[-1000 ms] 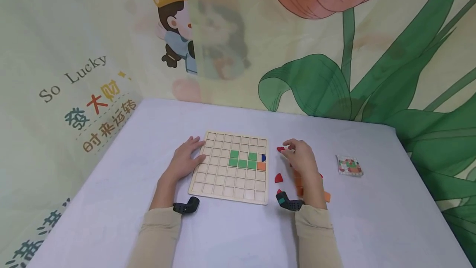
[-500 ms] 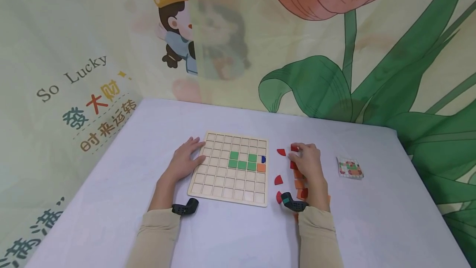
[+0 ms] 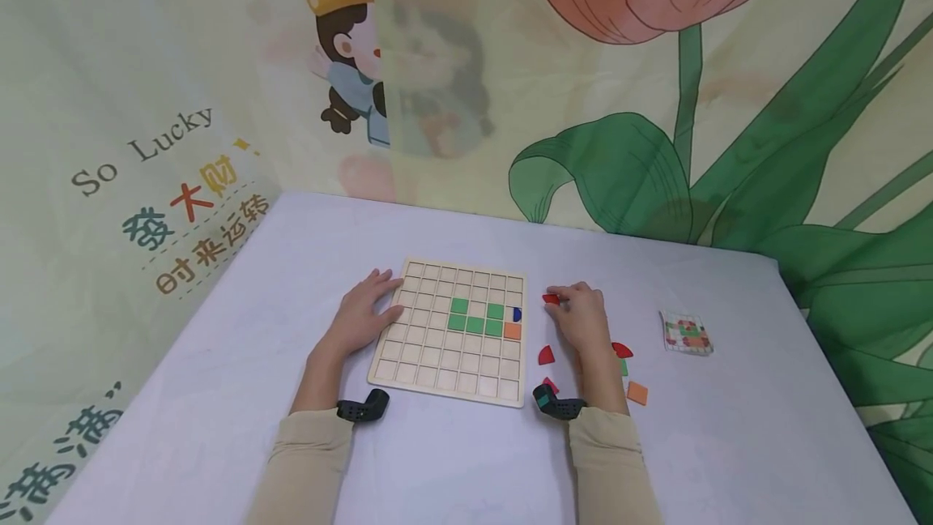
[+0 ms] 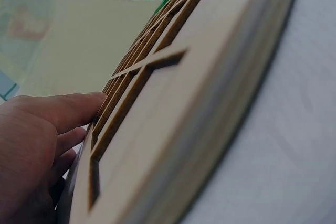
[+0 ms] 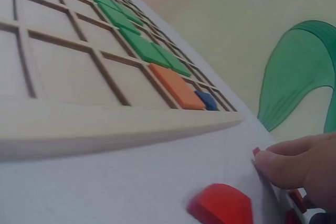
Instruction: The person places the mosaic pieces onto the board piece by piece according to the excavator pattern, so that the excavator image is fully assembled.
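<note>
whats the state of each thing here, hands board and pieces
left hand: flat, fingers straight, resting on the board's left edge
right hand: fingertips on a red piece on the table
wooden grid board: flat on the table, mostly unfilled
green squares: seated in cells
orange square: seated
blue piece: seated
pattern card: flat, face up

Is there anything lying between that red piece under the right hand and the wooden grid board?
Nothing visible. The right hand touches the red piece, and only bare table separates it from the board.
</note>
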